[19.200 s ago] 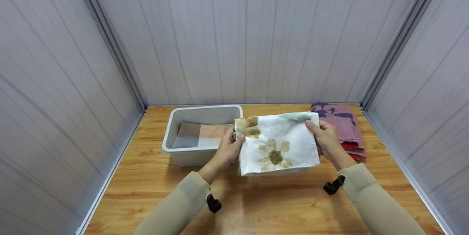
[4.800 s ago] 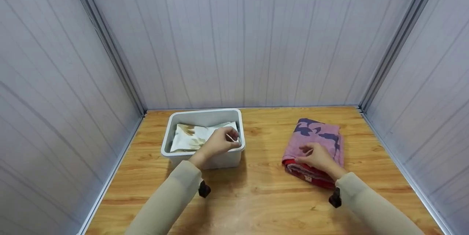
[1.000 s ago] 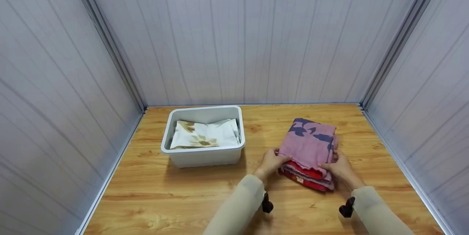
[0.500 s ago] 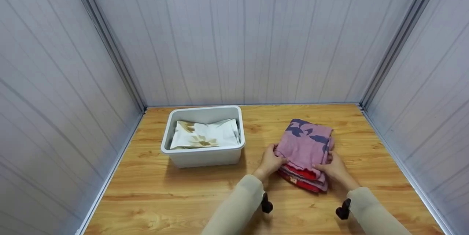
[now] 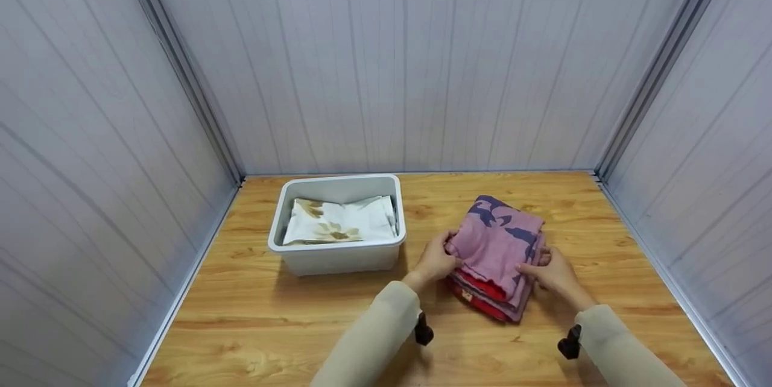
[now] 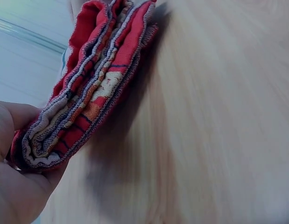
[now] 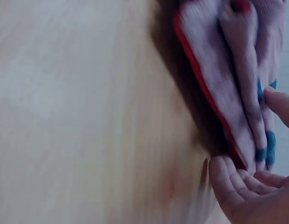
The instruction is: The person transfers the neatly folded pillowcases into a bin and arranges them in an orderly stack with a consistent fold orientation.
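A folded towel (image 5: 498,246), pink-purple with dark blue shapes and red inner layers, lies on the table in the head view. My left hand (image 5: 435,259) grips its left edge, thumb on top. In the left wrist view, the fingers and thumb of that hand (image 6: 18,163) close round the towel's rounded fold (image 6: 84,88). My right hand (image 5: 553,271) holds the opposite edge. The right wrist view has its thumb on the towel's upper face and its fingertips (image 7: 221,170) at the lower edge, by the tabletop.
A white plastic bin (image 5: 341,259) stands left of the towel, with a folded white flowered cloth (image 5: 341,221) inside. Wood-grain table (image 5: 259,320) spreads around them. Pale panel walls (image 5: 386,61) enclose the back and both sides.
Over the last second the towel has shifted left and turned slightly, both hands staying at its edges. The flowered cloth, in both hands 19 seconds ago, now lies in the bin.
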Motion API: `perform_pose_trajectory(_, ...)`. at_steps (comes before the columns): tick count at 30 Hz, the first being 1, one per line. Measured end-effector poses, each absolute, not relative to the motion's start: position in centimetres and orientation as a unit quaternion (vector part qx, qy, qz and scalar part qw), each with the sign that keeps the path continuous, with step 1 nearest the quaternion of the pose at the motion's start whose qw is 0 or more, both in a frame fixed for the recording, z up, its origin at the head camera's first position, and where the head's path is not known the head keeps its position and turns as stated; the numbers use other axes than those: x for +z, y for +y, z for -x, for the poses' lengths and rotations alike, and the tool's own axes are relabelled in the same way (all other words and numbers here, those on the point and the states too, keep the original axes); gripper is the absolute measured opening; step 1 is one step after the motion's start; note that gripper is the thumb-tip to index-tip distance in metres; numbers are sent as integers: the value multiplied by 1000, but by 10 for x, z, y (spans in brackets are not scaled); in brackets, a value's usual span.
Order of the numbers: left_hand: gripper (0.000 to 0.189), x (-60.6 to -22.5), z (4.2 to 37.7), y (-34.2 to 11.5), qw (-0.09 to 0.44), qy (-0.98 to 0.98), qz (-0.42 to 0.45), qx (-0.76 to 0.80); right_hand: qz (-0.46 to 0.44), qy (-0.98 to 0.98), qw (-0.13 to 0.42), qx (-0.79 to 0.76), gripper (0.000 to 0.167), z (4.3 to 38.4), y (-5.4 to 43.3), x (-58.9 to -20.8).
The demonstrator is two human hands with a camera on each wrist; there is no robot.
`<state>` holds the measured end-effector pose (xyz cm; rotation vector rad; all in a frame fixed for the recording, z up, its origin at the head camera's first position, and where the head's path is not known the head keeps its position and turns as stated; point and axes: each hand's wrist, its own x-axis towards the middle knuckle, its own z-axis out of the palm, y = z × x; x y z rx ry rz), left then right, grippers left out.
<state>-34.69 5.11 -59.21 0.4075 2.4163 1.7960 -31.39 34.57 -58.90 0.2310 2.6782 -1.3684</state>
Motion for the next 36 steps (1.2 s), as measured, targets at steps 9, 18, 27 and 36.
perform_pose_trajectory(9, 71, -577, 343, 29, 58, 811, -173, 556, -62, 910, 47, -407, 101, 324, 361, -569)
perform_pose_trajectory(18, 65, -550, 335, 7, 53, 840, -269, 468, -17, 896, 70, -438, 103, 336, 359, -553)
perform_pose_trajectory(27, 65, -538, 333, -15, 34, 852, -333, 403, 57, 886, 82, -453, 101, 357, 350, -536)
perform_pose_trajectory(36, 67, -531, 325, -20, 13, 857, -371, 357, 103, 890, 88, -436, 91, 378, 334, -515)
